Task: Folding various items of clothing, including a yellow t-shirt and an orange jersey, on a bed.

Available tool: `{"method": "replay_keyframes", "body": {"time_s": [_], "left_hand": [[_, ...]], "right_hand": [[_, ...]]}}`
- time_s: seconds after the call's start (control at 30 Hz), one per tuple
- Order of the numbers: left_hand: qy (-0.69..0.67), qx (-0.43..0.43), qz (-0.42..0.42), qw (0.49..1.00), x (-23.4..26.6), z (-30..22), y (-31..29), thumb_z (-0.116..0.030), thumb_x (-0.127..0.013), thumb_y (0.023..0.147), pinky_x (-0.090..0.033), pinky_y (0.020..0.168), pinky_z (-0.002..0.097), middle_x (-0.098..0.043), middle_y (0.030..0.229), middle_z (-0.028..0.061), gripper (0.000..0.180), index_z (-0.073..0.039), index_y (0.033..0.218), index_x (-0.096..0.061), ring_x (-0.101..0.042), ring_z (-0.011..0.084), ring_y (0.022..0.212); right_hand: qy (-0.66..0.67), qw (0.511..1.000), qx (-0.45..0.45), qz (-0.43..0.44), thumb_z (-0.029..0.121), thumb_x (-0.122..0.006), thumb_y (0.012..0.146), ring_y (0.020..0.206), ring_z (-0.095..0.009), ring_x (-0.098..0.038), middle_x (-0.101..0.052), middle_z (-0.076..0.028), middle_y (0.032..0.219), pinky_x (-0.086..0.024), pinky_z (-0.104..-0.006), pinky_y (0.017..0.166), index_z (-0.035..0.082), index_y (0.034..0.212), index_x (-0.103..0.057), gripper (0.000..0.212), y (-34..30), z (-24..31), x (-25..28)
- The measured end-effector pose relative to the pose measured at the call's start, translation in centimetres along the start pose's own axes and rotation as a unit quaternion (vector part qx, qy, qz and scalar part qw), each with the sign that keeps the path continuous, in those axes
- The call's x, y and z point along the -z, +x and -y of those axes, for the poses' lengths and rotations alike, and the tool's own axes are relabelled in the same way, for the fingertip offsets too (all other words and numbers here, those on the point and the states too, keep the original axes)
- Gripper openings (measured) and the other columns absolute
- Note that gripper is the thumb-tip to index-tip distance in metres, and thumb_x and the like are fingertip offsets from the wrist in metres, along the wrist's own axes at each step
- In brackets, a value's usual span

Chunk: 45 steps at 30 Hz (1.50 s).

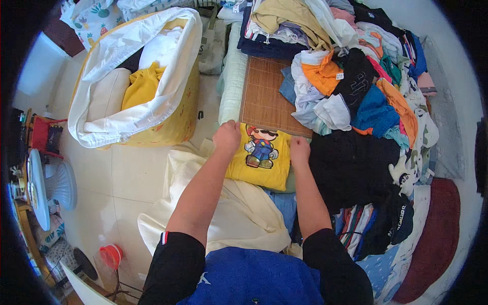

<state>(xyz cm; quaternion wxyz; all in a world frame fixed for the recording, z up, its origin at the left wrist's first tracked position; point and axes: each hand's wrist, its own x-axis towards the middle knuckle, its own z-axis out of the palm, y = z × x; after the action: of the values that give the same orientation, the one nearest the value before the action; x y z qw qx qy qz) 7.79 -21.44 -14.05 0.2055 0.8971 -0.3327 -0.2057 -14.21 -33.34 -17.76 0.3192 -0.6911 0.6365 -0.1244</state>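
The yellow shirt [260,157] lies folded into a neat rectangle at the near edge of the bamboo mat [264,91], its cartoon print facing up and its far edge overlapping the mat's near border. The left hand [227,136] rests at the shirt's far-left corner, closed into a loose fist that presses down on the cloth; whether any fabric is pinched inside that fist cannot be told. The right hand [299,150] sits at the shirt's right edge, fingers curled together and bearing on the fold; again no clear pinch is visible. Judged from its look, the shirt is light, soft knit cloth with no stiffness of its own: it will sag and unfold if lifted by one corner, and it is neither fragile nor slippery. The soundest hold would be both short sides at once, or flat palms slid beneath the stack, so the folds stay together. To the right of the mat a large heap of clothes [366,86] spreads out unsorted, with a black garment [351,162] just beside the shirt. Left of the mat stands a yellow bag [175,117] lined with white cloth, and nearer than the mat a cream sheet [239,208] lies under the shirt's near edge.
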Motion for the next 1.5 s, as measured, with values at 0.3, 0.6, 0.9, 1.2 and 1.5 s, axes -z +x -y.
{"method": "replay_keyframes", "body": {"time_s": [0.3, 0.6, 0.9, 1.2, 1.5], "left_hand": [[-0.059, -0.019, -0.013, 0.998, -0.5, 0.1, 0.5, -0.036, -0.047, 0.095, -0.049, 0.073, 0.0508, -0.066, 0.088, 0.0200, 0.036, -0.004, 0.090, -0.061, -0.063, 0.0398, 0.085], [-0.067, -0.002, -0.009, 0.998, 0.5, 0.0, -0.1, -0.037, -0.048, 0.094, -0.048, 0.074, 0.0521, -0.065, 0.091, 0.0221, 0.035, -0.006, 0.093, -0.062, -0.061, 0.0430, 0.085], [-0.053, -0.010, -0.005, 0.999, 0.2, 0.6, -0.1, -0.036, -0.049, 0.094, -0.050, 0.075, 0.0496, -0.065, 0.091, 0.0196, 0.034, -0.005, 0.090, -0.062, -0.063, 0.0387, 0.086], [-0.065, -0.004, -0.008, 0.998, 0.1, 0.1, 0.1, -0.035, -0.048, 0.094, -0.048, 0.077, 0.0518, -0.065, 0.092, 0.0233, 0.034, -0.004, 0.093, -0.062, -0.061, 0.0430, 0.088], [-0.058, -0.016, 0.004, 0.998, -0.2, 0.8, 0.5, -0.035, -0.048, 0.094, -0.048, 0.078, 0.0502, -0.064, 0.093, 0.0234, 0.035, -0.003, 0.093, -0.062, -0.061, 0.0421, 0.090]], "right_hand": [[0.110, 0.993, -0.033, 0.036, 0.037, -0.057, 0.086, 0.078, -0.034, -0.066, -0.067, -0.021, 0.078, -0.049, -0.0423, 0.070, -0.002, 0.079, -0.066, 0.040, 1.8, -2.5, -0.5], [-0.016, 0.994, 0.089, -0.060, 0.028, -0.063, 0.084, 0.067, -0.017, -0.061, -0.066, -0.008, 0.070, -0.047, -0.0334, 0.063, -0.005, 0.083, -0.067, 0.033, 0.9, -1.1, 0.4], [0.120, 0.984, -0.070, 0.113, 0.036, -0.069, 0.080, 0.064, -0.017, -0.058, -0.062, -0.009, 0.065, -0.045, -0.0348, 0.063, -0.002, 0.073, -0.065, 0.039, 0.0, 2.2, 0.5], [0.199, 0.977, -0.068, 0.027, 0.019, -0.067, 0.084, 0.055, -0.009, -0.049, -0.061, -0.003, 0.068, -0.037, -0.0272, 0.050, 0.001, 0.075, -0.063, 0.020, 0.7, -0.8, 2.0], [0.186, 0.968, -0.094, 0.138, 0.023, -0.068, 0.079, 0.052, -0.010, -0.049, -0.061, -0.004, 0.063, -0.037, -0.0273, 0.049, 0.001, 0.072, -0.066, 0.024, 1.2, 2.0, 1.7]]}}
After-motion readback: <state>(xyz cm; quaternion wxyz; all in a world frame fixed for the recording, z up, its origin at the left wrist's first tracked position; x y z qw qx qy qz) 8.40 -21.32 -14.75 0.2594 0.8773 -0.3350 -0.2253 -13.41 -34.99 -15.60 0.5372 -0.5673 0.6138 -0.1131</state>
